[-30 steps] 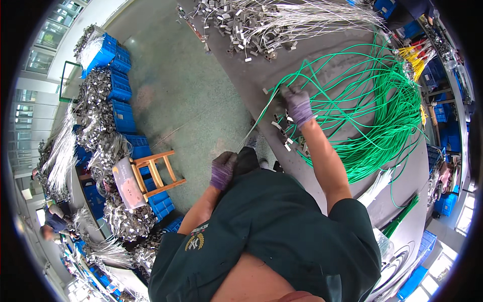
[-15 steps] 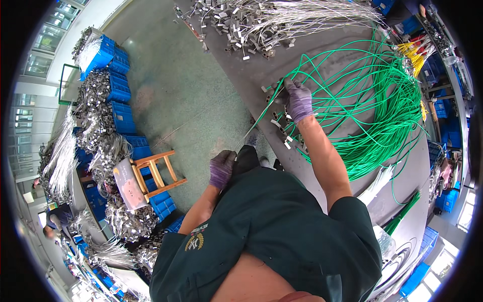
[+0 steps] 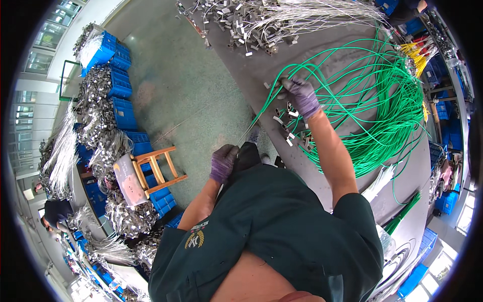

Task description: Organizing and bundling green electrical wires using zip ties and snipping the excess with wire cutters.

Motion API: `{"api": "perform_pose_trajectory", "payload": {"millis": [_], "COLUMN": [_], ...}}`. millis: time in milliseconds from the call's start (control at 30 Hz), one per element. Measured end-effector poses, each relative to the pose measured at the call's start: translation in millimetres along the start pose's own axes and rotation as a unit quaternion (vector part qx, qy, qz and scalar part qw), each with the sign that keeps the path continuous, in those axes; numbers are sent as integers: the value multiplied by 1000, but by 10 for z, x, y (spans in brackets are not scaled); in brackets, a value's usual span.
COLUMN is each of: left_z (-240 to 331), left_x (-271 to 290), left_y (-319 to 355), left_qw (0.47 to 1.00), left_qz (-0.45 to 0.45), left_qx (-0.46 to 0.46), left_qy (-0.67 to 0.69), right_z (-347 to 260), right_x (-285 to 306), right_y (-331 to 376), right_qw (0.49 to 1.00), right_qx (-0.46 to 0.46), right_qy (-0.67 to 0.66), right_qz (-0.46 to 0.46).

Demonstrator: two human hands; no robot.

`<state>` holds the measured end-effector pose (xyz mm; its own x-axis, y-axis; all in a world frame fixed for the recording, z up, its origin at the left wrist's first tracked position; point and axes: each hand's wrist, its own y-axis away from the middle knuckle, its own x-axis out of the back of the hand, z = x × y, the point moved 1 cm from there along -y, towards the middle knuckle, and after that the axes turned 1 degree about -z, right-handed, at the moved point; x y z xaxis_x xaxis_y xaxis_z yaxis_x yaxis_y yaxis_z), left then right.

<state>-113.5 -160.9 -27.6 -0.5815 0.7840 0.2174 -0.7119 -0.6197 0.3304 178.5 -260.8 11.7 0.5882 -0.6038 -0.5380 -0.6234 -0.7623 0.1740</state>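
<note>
My left hand (image 3: 224, 163), in a purple-grey glove, is closed by my body, round the pale ends of a few cables. From it the green cables (image 3: 266, 104) rise past the table's edge and curve over the tabletop. My right hand (image 3: 301, 95), gloved alike, reaches over the table with fingers bent and pinched at these cables; its fingertips partly hide the grip. To the right of it spreads a large tangled bundle of green cables (image 3: 387, 126). Small metal connectors (image 3: 289, 121) lie just below my right hand.
White cables with metal connectors (image 3: 261, 25) are heaped on the grey table (image 3: 347, 43)'s far side. Yellow cables (image 3: 415, 58) lie at the right. On the left stand blue crates (image 3: 123, 113) piled with connectors and a wooden stool (image 3: 158, 171). Another person (image 3: 56, 214) is at far left.
My right hand has shifted slightly right and down. The green cables between my hands now form a thicker strand with a rounder loop above the right hand. My left hand has barely moved.
</note>
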Motion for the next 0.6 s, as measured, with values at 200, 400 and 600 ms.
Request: {"api": "perform_pose_trajectory", "payload": {"millis": [200,400,600], "left_z": [-8,-22,-7], "left_x": [0,-2,55], "left_y": [-102,-158,-117], "left_qw": [1000,999,997], "left_qz": [-25,-37,-64], "left_qx": [-4,-28,28], "left_qy": [14,18,25], "right_z": [-74,171,116], "right_x": [-20,-156,-200], "right_y": [-22,71,172], "right_qw": [999,994,985], "right_qx": [-35,-50,-45], "right_qy": [41,83,139], "right_qz": [-5,-53,-95]}}
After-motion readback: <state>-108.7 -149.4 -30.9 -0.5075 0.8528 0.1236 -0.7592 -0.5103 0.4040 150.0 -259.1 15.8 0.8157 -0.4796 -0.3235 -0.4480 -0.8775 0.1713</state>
